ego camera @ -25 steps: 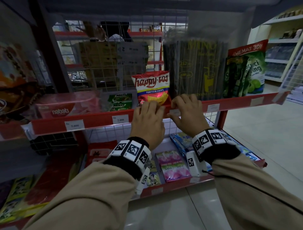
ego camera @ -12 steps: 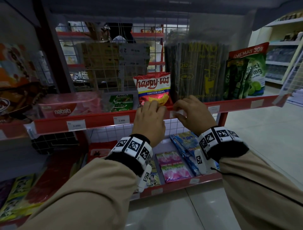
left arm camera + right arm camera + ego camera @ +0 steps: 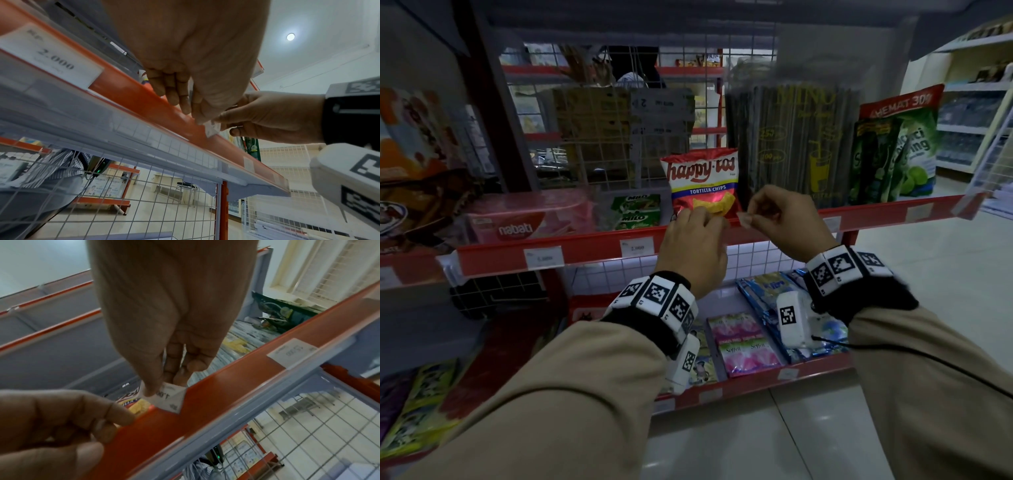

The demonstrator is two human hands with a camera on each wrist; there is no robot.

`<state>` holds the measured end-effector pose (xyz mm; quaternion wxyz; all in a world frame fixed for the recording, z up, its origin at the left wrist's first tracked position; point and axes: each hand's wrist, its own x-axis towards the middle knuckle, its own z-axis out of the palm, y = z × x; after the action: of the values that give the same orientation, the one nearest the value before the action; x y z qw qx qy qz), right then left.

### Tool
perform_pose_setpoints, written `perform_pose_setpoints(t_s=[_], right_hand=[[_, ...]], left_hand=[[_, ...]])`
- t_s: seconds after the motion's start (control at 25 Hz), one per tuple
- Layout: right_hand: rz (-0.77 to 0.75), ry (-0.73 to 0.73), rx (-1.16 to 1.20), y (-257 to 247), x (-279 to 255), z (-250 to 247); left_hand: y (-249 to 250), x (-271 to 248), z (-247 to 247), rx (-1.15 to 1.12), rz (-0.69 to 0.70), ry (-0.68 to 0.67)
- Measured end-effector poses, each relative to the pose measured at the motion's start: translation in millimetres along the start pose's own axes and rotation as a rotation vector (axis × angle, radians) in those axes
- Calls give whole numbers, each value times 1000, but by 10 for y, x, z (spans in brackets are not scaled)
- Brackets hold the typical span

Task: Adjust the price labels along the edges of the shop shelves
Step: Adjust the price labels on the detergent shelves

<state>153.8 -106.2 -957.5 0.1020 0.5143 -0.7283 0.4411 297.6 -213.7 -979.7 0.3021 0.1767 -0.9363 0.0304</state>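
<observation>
The right hand [image 3: 787, 219] pinches a small paper price tag [image 3: 166, 396] between its thumb and fingers. The tag is out of its slot. It sits just above the top edge of the red shelf strip [image 3: 592, 250], in front of the bag of chips [image 3: 702, 185]. One corner of the tag pokes down toward the strip. It has printed numbers on it, but they are upside down and hard to read.

The left hand [image 3: 693, 246] is right beside the tag, on the strip. Its fingers are curled, and the fingertips [image 3: 123, 417] press on the top edge of the strip. It does not hold the tag.

I think the tag is very light and thin. It is soft paper, so it will bend or crease if it is squeezed hard. It could tear, too. It is best to hold it by one edge with two fingertips, so the other edge stays free to slide in. The strip has a clear plastic cover. That cover looks stiff and smooth, so the tag should slip in behind it if it goes in flat.

Further left along the strip, another tag [image 3: 637, 247] reads 2.000 and sits flat in place. One more tag [image 3: 830, 224] sits just right of the right hand.
</observation>
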Motion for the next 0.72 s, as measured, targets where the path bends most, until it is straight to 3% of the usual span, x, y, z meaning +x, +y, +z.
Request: perform_pose_setpoints(t_s=[0.12,0.32,0.44,0.72], right_hand=[[55,70,251,-48,-47,27],[137,23,566,-72,-154,162],[113,6,518,-72,-172,181],[-11,11,72,-53,-83,21]], left_hand=[[-24,-4,21,-186,-46,49],[-27,52,41,-338,-139,121],[-43,54,46,-292,-115,130],[-39,46,-37,-174,-59,85]])
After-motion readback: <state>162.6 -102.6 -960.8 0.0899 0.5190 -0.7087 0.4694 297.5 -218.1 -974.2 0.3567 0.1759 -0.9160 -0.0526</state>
